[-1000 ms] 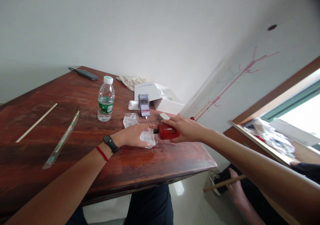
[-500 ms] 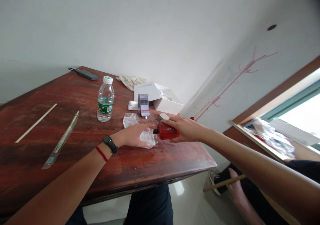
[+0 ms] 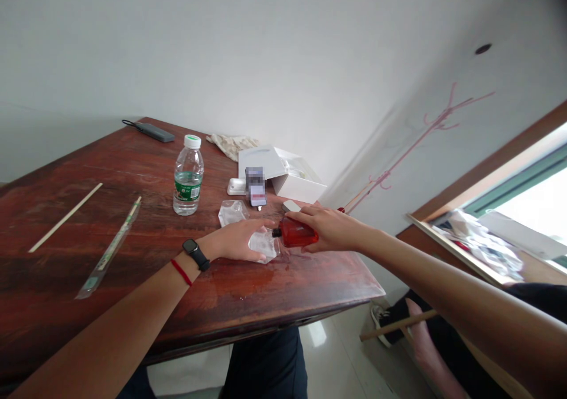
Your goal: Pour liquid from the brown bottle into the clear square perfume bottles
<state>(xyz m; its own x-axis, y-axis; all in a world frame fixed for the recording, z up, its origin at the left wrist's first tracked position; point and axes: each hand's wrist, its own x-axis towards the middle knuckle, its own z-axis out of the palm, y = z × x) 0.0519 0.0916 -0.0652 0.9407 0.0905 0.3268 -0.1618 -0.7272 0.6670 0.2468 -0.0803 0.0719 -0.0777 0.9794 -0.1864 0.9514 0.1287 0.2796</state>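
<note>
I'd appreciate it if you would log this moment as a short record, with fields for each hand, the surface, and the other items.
Left hand: resting on a clear plastic bag
Right hand: holding a red bottle on its side, cap toward the bag
Surface: wooden table, with a wet patch near the hands
Other items: water bottle, white box

You're in what looks like a plain room at home: a wooden table (image 3: 53, 269), a pink coat rack (image 3: 425, 139) against a white wall (image 3: 266, 50), a tiled floor (image 3: 328, 352), and a window (image 3: 518, 204).
</note>
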